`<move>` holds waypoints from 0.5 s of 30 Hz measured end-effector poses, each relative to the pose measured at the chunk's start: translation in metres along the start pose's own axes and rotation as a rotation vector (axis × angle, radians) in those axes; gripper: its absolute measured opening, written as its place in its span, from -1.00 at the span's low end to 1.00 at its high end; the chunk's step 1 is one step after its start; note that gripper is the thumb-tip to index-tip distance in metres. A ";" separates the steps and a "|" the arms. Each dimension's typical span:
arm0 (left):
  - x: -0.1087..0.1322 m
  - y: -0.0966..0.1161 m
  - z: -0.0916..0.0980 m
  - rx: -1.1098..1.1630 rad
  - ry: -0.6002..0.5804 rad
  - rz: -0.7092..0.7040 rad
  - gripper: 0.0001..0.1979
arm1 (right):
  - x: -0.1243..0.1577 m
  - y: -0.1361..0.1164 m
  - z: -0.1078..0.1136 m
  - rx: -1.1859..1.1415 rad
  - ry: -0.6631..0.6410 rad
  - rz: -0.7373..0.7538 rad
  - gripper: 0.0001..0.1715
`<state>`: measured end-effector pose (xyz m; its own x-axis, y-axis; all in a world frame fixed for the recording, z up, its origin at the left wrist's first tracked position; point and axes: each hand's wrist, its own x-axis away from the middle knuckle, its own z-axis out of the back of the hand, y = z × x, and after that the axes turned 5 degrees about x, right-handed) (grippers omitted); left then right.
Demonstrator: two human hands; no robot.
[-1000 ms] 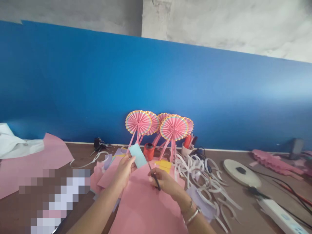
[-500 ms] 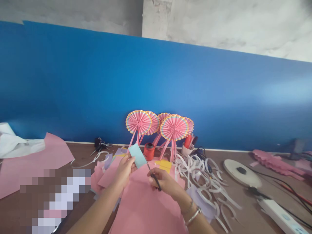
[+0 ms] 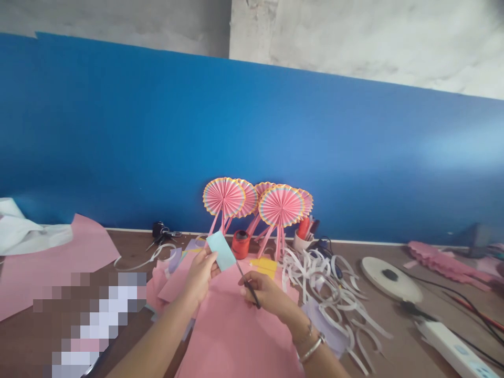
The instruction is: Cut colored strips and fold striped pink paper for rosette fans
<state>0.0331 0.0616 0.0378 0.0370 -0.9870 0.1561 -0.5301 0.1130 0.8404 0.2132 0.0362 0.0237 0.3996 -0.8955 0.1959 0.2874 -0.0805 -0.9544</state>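
Observation:
My left hand (image 3: 200,274) pinches a small light-blue paper rectangle (image 3: 221,250) and holds it up above the table. My right hand (image 3: 266,295) is closed round the black handles of a pair of scissors (image 3: 246,282). The scissor blades point up to the lower right edge of the blue paper. Both hands hover over a large pink paper sheet (image 3: 236,336) lying on the wooden table.
Several pink paper fans (image 3: 255,202) stand against the blue wall, with a red spool (image 3: 240,243) and a cup of pens (image 3: 302,237) beside them. Curled white paper strips (image 3: 331,286) lie right of my hands. Farther right are a round white base (image 3: 389,278) and a power strip (image 3: 452,349).

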 end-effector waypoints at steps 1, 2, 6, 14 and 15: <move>-0.001 0.000 0.001 0.001 -0.006 -0.003 -0.79 | 0.000 0.001 0.000 0.005 0.000 -0.002 -0.69; -0.001 0.000 0.001 0.000 -0.010 -0.004 -0.79 | 0.000 0.001 0.000 0.009 -0.001 -0.004 -0.69; -0.001 -0.002 0.001 0.003 -0.024 0.001 -0.80 | -0.001 0.003 0.000 0.014 -0.014 -0.004 -0.67; 0.005 0.002 -0.005 0.012 -0.002 0.012 -0.78 | -0.002 0.003 -0.001 -0.017 -0.002 0.015 -0.65; 0.006 0.002 -0.006 0.013 -0.005 0.012 -0.78 | -0.002 0.003 -0.001 -0.014 -0.001 0.014 -0.65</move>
<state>0.0371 0.0568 0.0439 0.0269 -0.9862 0.1634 -0.5416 0.1230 0.8316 0.2122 0.0369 0.0203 0.4047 -0.8961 0.1823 0.2691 -0.0738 -0.9603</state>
